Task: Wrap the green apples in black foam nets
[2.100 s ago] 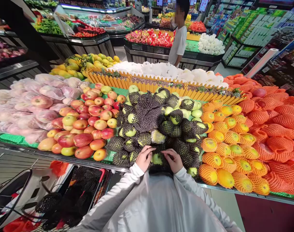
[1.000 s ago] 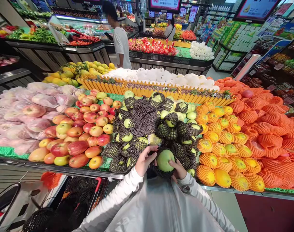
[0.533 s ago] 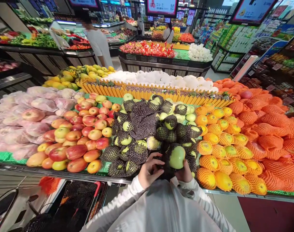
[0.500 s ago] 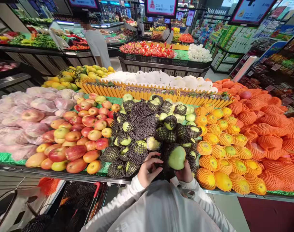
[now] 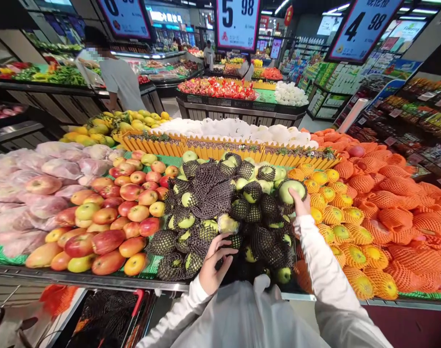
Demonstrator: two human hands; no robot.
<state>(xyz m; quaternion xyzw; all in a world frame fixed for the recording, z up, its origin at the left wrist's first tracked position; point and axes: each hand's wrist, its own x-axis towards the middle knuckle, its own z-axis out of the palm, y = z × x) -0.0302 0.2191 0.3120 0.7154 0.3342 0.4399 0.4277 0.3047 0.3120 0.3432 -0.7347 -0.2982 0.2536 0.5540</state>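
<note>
A green apple [image 5: 287,192] in a black foam net is in my right hand [image 5: 301,203], over the right edge of the green apple pile, beside the netted oranges. My fingers wrap its right side. My left hand [image 5: 216,265] hovers at the front of the pile, fingers apart, nothing in it. Just beyond its fingertips sits a pale, plastic-wrapped fruit [image 5: 228,224]. Around both hands lie green apples in black nets [image 5: 184,220]. Loose black foam nets [image 5: 213,188] are heaped in the middle of the pile.
Red apples [image 5: 109,240] lie to the left, with bagged pink fruit [image 5: 32,193] beyond. Oranges in orange nets [image 5: 357,255] fill the right. A yellow picket fence [image 5: 220,151] and white-wrapped fruit [image 5: 238,129] stand behind. A basket [image 5: 104,314] is below left. A person [image 5: 122,79] stands at far left.
My right hand has carried the green apple from the pile's front to its back right edge. My left hand stays near the front, still open. The view has tilted up slightly.
</note>
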